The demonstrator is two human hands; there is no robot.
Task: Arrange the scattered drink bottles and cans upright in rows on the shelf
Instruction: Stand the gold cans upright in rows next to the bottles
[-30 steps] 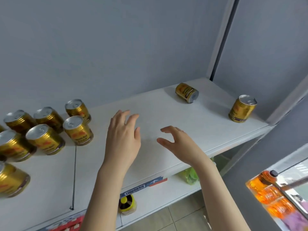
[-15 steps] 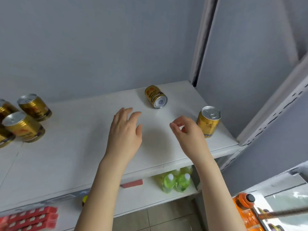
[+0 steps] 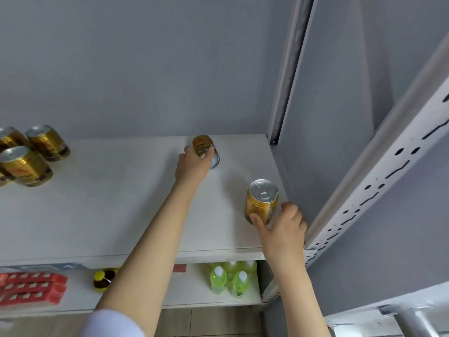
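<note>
As left hand (image 3: 192,166) holds toppled can (image 3: 202,145): glossy cylinder.

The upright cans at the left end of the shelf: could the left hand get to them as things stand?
Probably yes: only bare shelf lies between the left hand and the upright cans, though that hand now grips the tipped can.

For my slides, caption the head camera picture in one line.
Left hand grips a toppled gold can at the back of the shelf; right hand holds an upright can near the front.
</note>
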